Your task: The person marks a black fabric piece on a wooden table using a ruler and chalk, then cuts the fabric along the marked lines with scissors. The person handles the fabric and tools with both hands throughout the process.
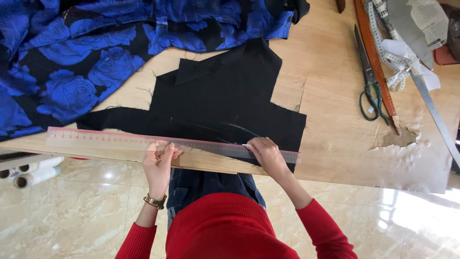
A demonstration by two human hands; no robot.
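At the lower centre, the long ruler [120, 141], lying left to right over the black cloth [225, 105], is pressed by the left hand [158, 160] with flat fingers, while chalk [246, 145] is pinched at its edge by the right hand [268, 156].

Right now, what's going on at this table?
A person in a red sweater is marking a black fabric piece spread on a wooden table. The left hand presses a long clear ruler flat across the cloth's lower edge, while the right hand holds a thin piece of chalk against the ruler. Faint chalk lines already show. Scissors lie to the right, blue rose-patterned fabric upper left.
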